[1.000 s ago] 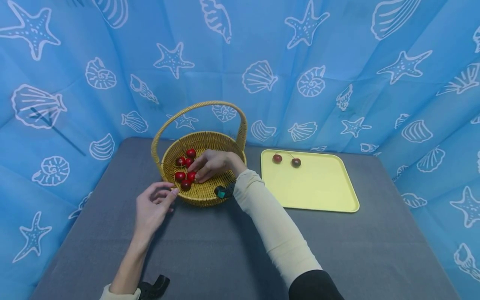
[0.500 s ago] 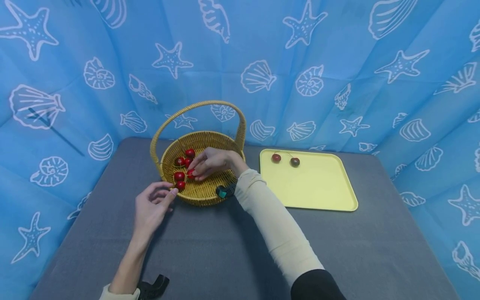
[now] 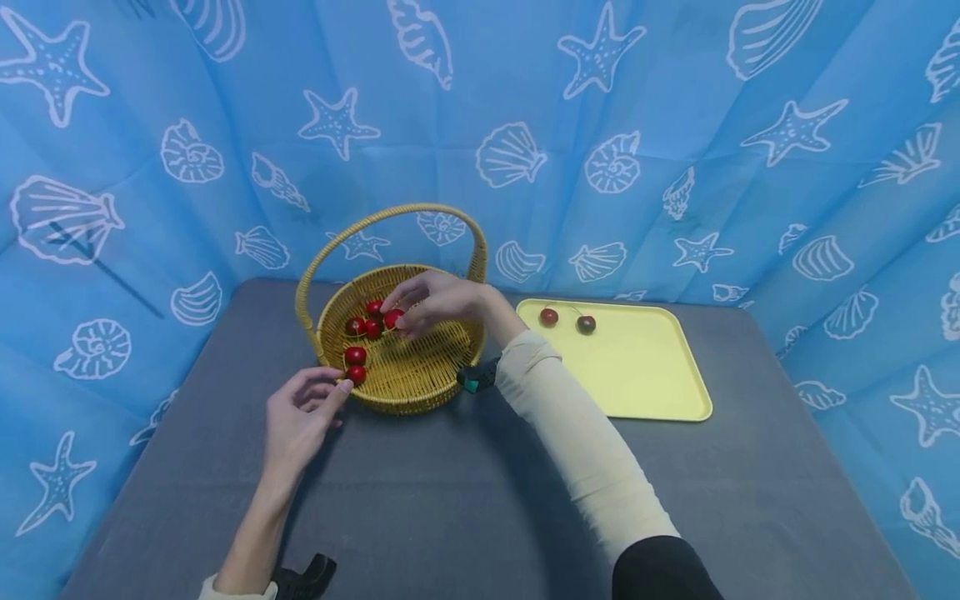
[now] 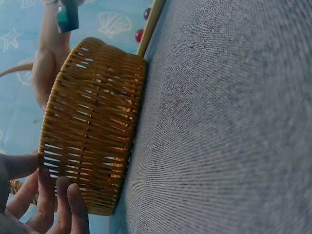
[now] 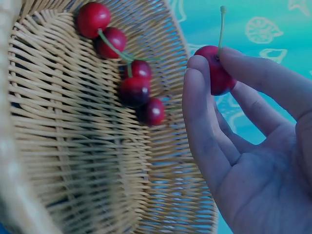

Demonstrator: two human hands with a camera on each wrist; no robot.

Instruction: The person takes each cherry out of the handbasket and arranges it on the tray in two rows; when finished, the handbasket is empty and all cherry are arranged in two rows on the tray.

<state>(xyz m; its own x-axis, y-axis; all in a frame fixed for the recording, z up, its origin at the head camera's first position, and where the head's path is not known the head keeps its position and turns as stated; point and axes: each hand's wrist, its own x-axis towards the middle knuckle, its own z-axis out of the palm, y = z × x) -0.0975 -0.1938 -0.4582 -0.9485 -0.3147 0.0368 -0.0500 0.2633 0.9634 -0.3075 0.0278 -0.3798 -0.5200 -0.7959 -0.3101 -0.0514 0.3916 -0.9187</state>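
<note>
My right hand (image 3: 444, 302) pinches a red cherry (image 5: 222, 80) between thumb and fingertips, its green stem pointing up. It is raised over the woven basket (image 3: 405, 406), above the other cherries. Inside, several dark red cherries lie along the left side, including a pair (image 3: 356, 356) near the front rim and a cluster (image 5: 135, 91) farther back. At the basket's front left, my left hand (image 3: 300, 421) grips the rim between thumb and fingers; in the left wrist view the fingertips (image 4: 75, 197) lie against the outer wicker wall.
A yellow tray (image 3: 645, 367) lies right of the basket with two cherries joined by their stems (image 3: 549, 317) near its back left corner. The basket's tall handle (image 3: 405, 208) arches over it. A blue shell-print curtain (image 3: 525, 75) hangs behind the grey-covered table (image 3: 420, 517).
My right hand has picked a cherry from the front group and raised it up and back. The front cherry has rolled left. The left hand has stayed at the rim.
</note>
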